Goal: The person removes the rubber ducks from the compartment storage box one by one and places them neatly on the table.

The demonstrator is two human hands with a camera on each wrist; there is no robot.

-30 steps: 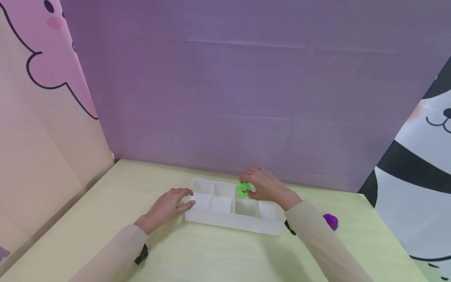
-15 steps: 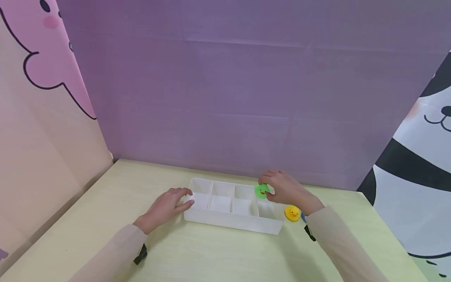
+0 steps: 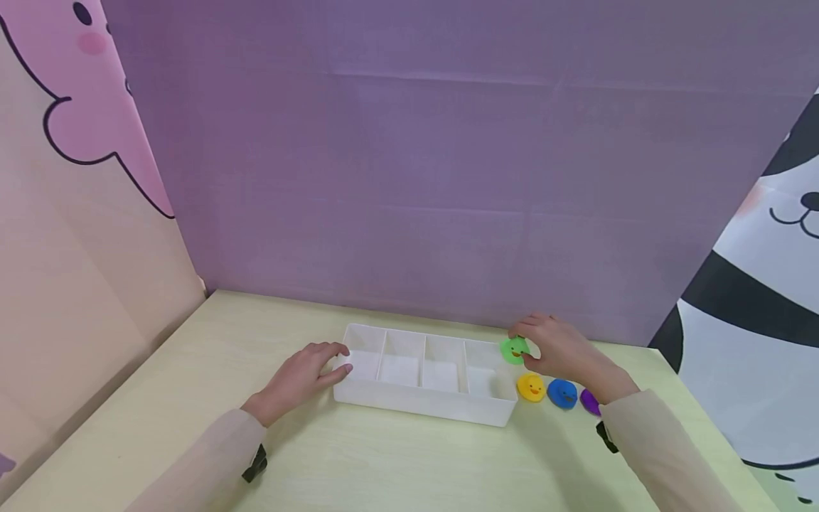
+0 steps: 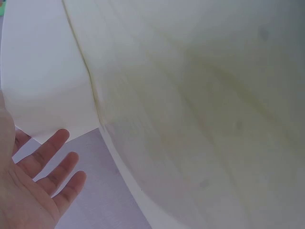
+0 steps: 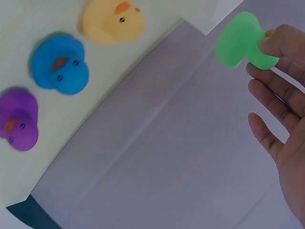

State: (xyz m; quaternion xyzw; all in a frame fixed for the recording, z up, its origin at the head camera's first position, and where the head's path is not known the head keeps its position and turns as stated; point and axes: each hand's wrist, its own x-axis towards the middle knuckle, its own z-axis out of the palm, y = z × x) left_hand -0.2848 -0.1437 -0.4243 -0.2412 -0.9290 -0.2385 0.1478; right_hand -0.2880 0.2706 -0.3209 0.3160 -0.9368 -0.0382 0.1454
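Observation:
My right hand [image 3: 563, 353] pinches a green rubber duck [image 3: 514, 350] between thumb and fingertips, holding it just beyond the box's right end. In the right wrist view the green duck [image 5: 238, 43] hangs from the thumb and index finger, the other fingers loosely extended. A long white divided box [image 3: 422, 403] stands on the table, its several compartments showing bare floors. At its left end rests my left hand [image 3: 303, 377], index fingertip and thumb at the rim. In the left wrist view the left hand's [image 4: 33, 191] fingers are spread and nearly straight beside the white wall [image 4: 52, 62].
Right of the box sit a yellow duck [image 3: 531, 387], a blue duck [image 3: 563, 393] and a purple duck [image 3: 590, 402], the last partly behind the right wrist. A purple backdrop [image 3: 409, 178] rises behind the pale table [image 3: 358, 469]; printed panels flank it left and right.
My right hand has carried the green duck rightward along the box, past its right end. The yellow and blue ducks have come into sight. My left hand stays at the box's left end.

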